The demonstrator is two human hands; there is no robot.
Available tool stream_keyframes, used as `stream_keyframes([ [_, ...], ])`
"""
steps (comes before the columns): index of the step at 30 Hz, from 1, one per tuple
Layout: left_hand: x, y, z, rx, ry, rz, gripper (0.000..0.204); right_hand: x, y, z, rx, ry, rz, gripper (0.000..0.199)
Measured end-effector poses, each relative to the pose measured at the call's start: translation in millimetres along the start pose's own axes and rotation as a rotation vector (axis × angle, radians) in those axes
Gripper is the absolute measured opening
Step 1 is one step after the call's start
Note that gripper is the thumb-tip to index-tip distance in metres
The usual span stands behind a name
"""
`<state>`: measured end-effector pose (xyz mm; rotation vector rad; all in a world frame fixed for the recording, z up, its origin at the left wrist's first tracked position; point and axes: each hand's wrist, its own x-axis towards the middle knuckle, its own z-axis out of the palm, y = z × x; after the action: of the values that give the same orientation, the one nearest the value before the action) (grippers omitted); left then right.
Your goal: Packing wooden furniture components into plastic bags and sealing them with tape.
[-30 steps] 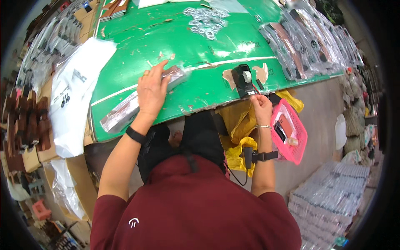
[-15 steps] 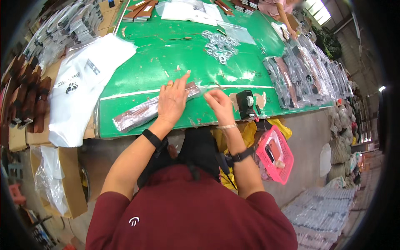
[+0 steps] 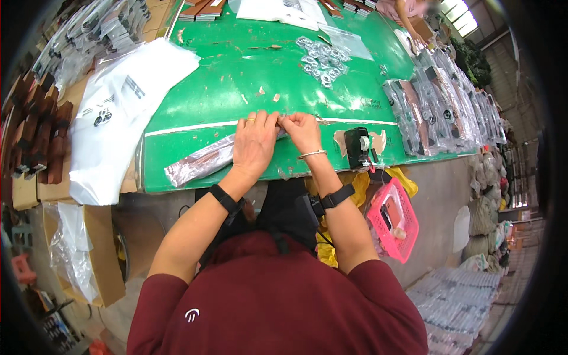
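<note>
A long clear plastic bag with brown pieces inside (image 3: 198, 164) lies along the front edge of the green table (image 3: 236, 77). My left hand (image 3: 254, 142) lies flat on the bag's right part, pressing it down. My right hand (image 3: 303, 130) pinches the bag's open end right beside the left fingertips, at a white line on the table. Both hands touch the bag and each other.
A black tape dispenser (image 3: 357, 147) stands right of my right hand. Small clear packets (image 3: 322, 59) lie farther back. Filled bags (image 3: 438, 100) are stacked at the right. White empty bags (image 3: 121, 112) and brown wooden pieces (image 3: 41, 139) lie left. A pink basket (image 3: 393, 220) hangs below the table.
My right hand moved from the tape dispenser leftward to the bag's end and met the left hand. The left hand slid a little right along the bag.
</note>
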<state>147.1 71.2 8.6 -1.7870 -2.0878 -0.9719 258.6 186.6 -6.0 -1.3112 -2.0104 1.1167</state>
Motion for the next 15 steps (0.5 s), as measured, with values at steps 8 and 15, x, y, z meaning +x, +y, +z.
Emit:
stream_keyframes([
  [8,3,-8,0,-0.065,-0.082,-0.094,0.023,-17,-12,-34,0.226,-0.149,0.002,0.052],
  [15,8,-10,-1,-0.101,-0.141,-0.134,0.023,-40,19,-11,0.291,-0.023,-0.008,0.059],
])
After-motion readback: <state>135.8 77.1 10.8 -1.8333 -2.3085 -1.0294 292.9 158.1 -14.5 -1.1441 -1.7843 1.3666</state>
